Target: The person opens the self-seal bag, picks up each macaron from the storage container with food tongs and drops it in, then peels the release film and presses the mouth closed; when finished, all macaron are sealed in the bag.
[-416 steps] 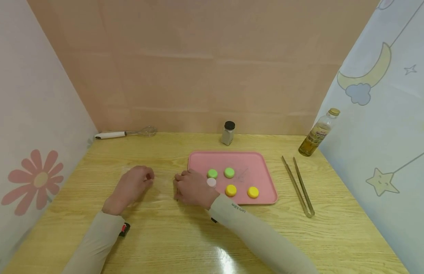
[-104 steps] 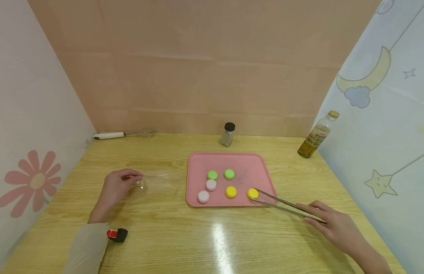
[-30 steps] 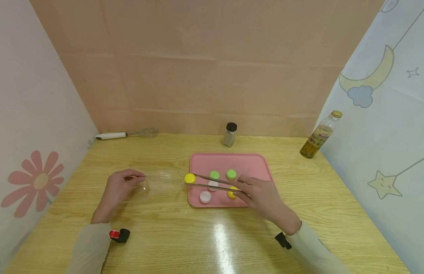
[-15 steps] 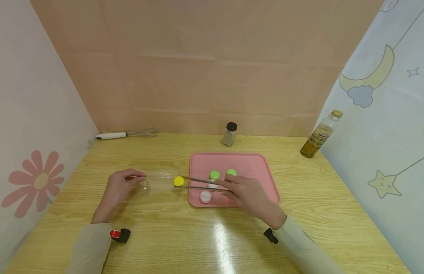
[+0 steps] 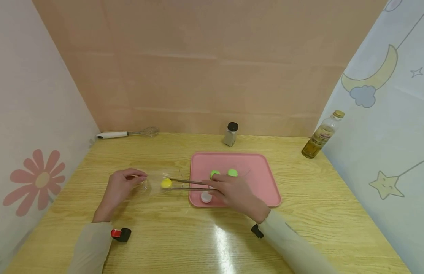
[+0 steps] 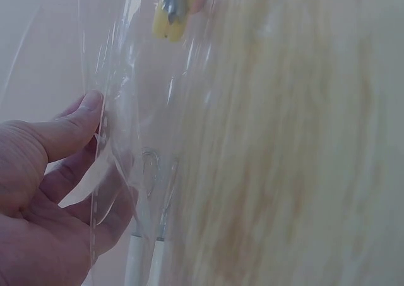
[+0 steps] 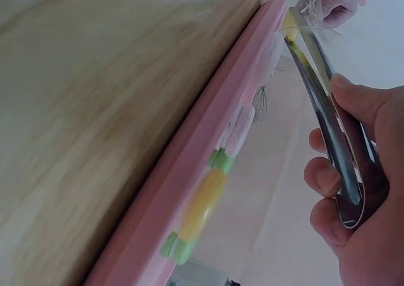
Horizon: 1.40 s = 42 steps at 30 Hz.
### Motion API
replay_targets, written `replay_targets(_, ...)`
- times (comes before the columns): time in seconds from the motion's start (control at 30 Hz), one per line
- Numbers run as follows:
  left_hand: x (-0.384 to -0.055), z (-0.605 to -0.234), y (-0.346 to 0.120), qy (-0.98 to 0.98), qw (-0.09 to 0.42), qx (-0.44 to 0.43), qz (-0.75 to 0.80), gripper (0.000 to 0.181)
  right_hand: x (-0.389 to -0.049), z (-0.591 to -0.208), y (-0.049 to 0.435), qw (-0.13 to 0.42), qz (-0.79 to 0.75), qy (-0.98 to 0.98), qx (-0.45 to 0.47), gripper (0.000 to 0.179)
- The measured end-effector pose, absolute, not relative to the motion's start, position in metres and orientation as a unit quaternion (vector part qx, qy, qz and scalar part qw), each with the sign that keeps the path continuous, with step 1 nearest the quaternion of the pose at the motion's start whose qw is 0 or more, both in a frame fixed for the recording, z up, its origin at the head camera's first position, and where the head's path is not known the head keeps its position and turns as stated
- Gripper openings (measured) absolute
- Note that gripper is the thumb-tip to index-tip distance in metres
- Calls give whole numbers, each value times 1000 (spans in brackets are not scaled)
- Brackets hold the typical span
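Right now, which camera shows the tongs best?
The right wrist view: the tongs look largest there, from tips to bend. The head view shows them holding a yellow cookie, but the right hand hides their bend. The left wrist view shows only their tip end.

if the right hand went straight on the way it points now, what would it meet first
Led by the tongs and yellow macaron, the right hand would probably meet the clear plastic bag, then the left hand pinching it; whether the macaron is already inside is unclear.
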<state>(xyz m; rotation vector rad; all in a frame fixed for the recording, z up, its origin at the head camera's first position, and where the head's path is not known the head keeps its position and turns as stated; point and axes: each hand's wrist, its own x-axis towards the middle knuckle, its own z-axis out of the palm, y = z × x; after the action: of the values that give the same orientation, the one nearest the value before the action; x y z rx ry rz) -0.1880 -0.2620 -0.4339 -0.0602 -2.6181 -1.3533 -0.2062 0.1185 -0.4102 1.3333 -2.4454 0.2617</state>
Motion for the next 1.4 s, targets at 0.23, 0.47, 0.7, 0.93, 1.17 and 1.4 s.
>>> replay_targets(0.23,-188,-435,-263,-885,96,-23,-456,18,-210,-411,101,153,88,-859,480,38)
replay_targets(0.47,-189,-437,-261,-881,97,-29,-462,16,-213,-417,89,158,103,-852,488,38)
replay_targets(0.7,-189,-436,-261,-882,91,-28,-461,17,-216,-419,78,146,126,-845,499,34)
replay_targets(0.93,-189,-435,-260,-880,90,-29,-466,17,-219,-418,69,139,87,-850,501,37)
replay_targets(1.17,-189,-435,-259,-880,91,-32,-465,15,-220,-418,62,143,54,-855,495,38)
replay_targets(1.4,-189,-435,-260,-878,92,-32,-468,14,-221,-418,55,139,71,-852,500,36)
